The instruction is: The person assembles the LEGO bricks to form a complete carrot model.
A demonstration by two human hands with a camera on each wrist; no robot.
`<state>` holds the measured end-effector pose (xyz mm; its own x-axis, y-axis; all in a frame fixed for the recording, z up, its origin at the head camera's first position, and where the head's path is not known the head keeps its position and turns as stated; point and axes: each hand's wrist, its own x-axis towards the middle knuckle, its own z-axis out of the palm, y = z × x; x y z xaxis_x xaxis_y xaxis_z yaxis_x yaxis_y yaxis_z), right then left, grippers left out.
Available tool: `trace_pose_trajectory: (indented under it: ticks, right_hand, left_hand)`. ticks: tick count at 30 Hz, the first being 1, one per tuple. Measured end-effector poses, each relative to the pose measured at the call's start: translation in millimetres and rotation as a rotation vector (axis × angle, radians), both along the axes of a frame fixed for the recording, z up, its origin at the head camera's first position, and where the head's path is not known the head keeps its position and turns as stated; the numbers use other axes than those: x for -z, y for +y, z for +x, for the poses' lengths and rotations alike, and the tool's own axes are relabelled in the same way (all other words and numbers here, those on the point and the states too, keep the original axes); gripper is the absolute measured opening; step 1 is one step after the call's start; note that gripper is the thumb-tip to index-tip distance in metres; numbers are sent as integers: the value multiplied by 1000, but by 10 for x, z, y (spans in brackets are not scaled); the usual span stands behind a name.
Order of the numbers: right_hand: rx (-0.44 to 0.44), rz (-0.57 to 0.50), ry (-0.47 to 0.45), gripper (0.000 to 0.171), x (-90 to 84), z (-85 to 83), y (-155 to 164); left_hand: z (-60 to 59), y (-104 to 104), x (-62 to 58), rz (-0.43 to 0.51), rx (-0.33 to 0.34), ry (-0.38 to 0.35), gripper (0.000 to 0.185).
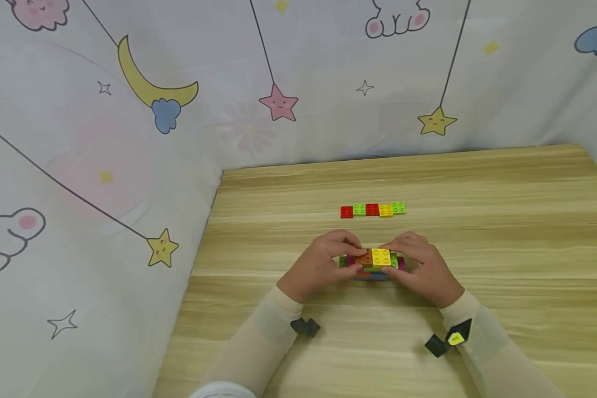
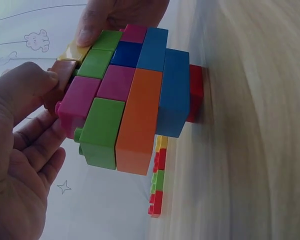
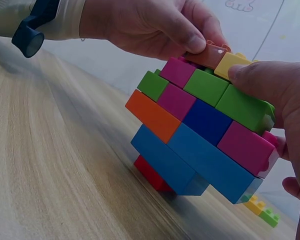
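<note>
My left hand (image 1: 320,271) and right hand (image 1: 423,268) grasp opposite ends of a multicoloured stack of plastic building bricks (image 1: 373,264), which stands on the light wooden table (image 1: 502,221) directly before me. My left thumb presses the brown top brick (image 3: 210,54); my right thumb presses the adjoining yellow top brick (image 3: 229,64). A red brick forms the base. Beyond the stack lies a separate row of red, green and yellow bricks (image 1: 373,210).

Row of 5 loose bricks (image 1: 373,209) on wooden table (image 1: 502,232); cartoon moon-and-star curtain (image 1: 129,110) behind.
</note>
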<state>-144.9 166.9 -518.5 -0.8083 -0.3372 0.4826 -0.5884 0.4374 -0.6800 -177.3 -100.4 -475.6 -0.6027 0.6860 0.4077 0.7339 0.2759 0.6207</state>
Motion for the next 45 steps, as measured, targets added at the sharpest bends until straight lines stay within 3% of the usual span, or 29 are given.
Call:
trace_pose_trajectory:
  ticks: [20,28,35,45]
  right_hand:
    - [-1,-4,29,48,-8,-17,18]
    - [-11,-16,24,48,-2,-44,38]
    - [-20,-17,47,50,13,-50,63]
    - [-25,-50,39,51,6,-88,102]
  left_hand:
    - [25,29,-7,-10,-12,-21,26]
    - [6,36,102,49,-10,2,28]
    - [5,56,290,103,-35,-6,32]
    - [24,46,410,164,-97,-113,50]
